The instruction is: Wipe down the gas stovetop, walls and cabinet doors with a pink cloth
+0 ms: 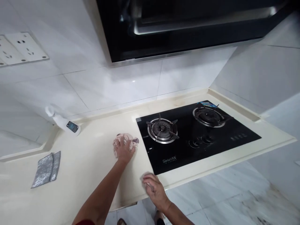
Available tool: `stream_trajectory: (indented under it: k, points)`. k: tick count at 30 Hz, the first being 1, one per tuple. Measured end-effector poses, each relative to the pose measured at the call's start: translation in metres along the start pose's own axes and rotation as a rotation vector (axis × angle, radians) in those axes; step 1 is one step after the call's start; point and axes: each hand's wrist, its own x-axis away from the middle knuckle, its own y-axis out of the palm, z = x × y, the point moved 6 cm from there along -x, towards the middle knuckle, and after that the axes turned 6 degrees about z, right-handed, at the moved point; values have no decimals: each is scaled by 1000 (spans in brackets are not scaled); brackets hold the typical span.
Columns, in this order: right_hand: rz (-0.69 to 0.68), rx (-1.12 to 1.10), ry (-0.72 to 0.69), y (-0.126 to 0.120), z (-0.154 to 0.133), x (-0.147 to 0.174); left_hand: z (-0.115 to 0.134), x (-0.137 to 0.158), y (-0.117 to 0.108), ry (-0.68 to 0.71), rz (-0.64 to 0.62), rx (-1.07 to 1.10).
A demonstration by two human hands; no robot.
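Note:
My left hand (124,151) presses down on a bunched pale pink cloth (127,138) with dark patches, on the cream countertop (93,156) left of the stove. The fingers are bent over the cloth. At the counter's front edge, by the near left corner of the black glass gas stove (182,153), is my right hand (156,191). Its fingers are curled in, with a blurred greyish patch at the fingertips; what they hold, if anything, I cannot make out.
A white spray bottle (64,123) leans in the back left corner. On the counter's left lies a folded silvery pad (47,170). A black range hood (182,31) overhangs the stove. Wall sockets (25,47) are at upper left; tiled floor (211,193) shows below.

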Motion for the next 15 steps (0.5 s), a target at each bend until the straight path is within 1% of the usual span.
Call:
stream_trajectory:
  k: [1,3,6,9,11,12,14,15]
  points:
    - [-6,-54,72,-13,3,4,16,2,4,26,-2,19]
    - [-9,-115,228,-43,11,16,45,19,5,112,11,61]
    - [73,-147,441,-101,30,41,77,66,-7,223,41,98]
    - [157,-136,605,-151,56,61,95,120,-24,236,42,135]
    - [184,-116,650,-171,71,64,103,150,-36,238,20,213]
    - [191,-113,656,-176,76,62,106,161,-41,221,-3,272]
    - [195,-126,652,-179,80,51,110,173,-50,131,-90,415]
    - [191,-140,644,-178,78,43,111,173,-54,68,-140,491]
